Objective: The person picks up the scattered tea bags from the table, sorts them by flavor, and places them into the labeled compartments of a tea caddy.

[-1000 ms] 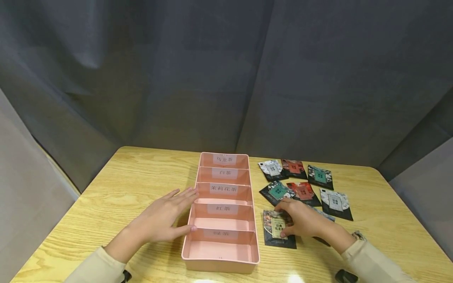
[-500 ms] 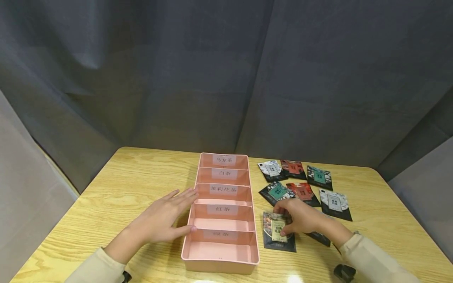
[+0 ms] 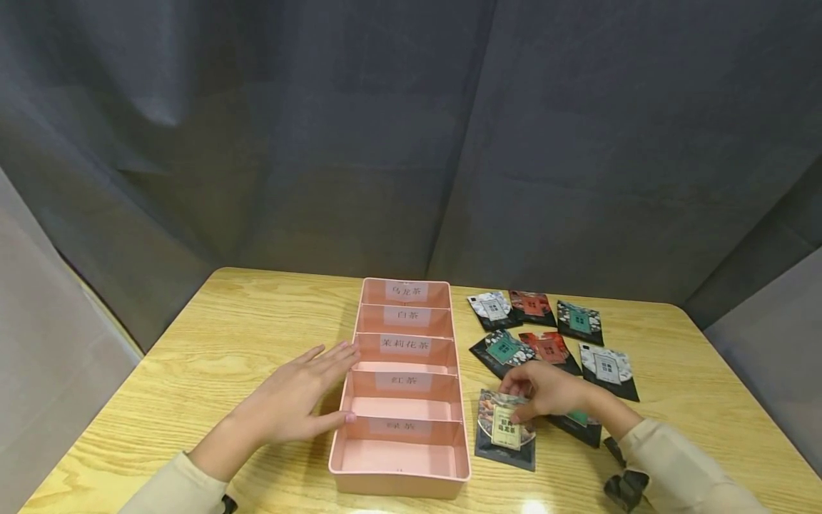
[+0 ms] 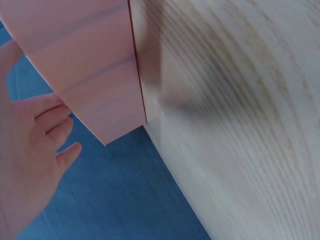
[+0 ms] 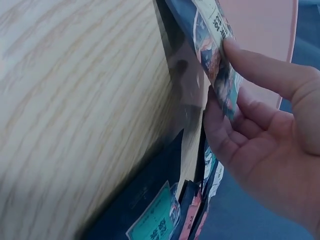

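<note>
My right hand (image 3: 557, 391) pinches a tea bag sachet (image 3: 504, 454) with a pale yellow label, thumb on its face and fingers behind. In the right wrist view the sachet (image 5: 212, 55) stands tilted, raised off the tabletop, between the thumb and fingers of the right hand (image 5: 272, 142). The pink divided box (image 3: 399, 485) lies left of it. My left hand (image 3: 292, 400) rests against the box's left rim, fingers extended and thumb touching lower down. The left wrist view has the left hand's (image 4: 30, 150) fingertips on the rim of the box (image 4: 85, 65).
Several other sachets lie at the right: white (image 3: 493, 308), red (image 3: 533, 305) and green (image 3: 580, 318) ones. A green-labelled sachet (image 3: 579, 427) lies under the right forearm. Paper labels (image 3: 407, 290) mark the box's compartments. A dark curtain (image 3: 411, 143) hangs behind the wooden table (image 3: 270, 307).
The yellow-labelled sachet has shifted slightly towards the table's front and tilted in my right hand's grip. More of the green-labelled sachet by the forearm now shows. My left hand stays put.
</note>
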A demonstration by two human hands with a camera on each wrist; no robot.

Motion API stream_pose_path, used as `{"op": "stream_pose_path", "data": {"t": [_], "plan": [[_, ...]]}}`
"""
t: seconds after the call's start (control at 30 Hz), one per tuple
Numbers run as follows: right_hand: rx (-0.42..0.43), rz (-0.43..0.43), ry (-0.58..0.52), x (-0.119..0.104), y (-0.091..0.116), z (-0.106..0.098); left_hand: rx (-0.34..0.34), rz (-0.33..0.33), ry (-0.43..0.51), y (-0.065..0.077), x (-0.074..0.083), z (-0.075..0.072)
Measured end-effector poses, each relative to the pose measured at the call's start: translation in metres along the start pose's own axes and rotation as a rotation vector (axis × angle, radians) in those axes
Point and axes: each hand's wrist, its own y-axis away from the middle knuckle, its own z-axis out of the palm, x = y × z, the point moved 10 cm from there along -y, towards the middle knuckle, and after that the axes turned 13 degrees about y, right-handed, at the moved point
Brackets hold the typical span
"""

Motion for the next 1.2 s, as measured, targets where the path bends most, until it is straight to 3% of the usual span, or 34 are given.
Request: {"op": "stream_pose_path", "data": {"t": [0.47,0.63,0.93,1.2], "plan": [[-0.098,0.068,-0.219,0.006,0.001,0.006,0.010,0.017,-0.011,0.000,0.000,0.001],[-0.116,0.071,-0.236,0.008,0.001,0.006,0.017,0.025,-0.023,0.000,0.001,0.000],[-0.096,0.157,-0.256,0.014,0.000,0.002,0.010,0.021,-0.010,-0.001,0.000,0.001],[-0.085,0.156,-0.253,0.011,0.000,-0.004,0.007,0.021,-0.013,0.000,0.001,0.003]]}}
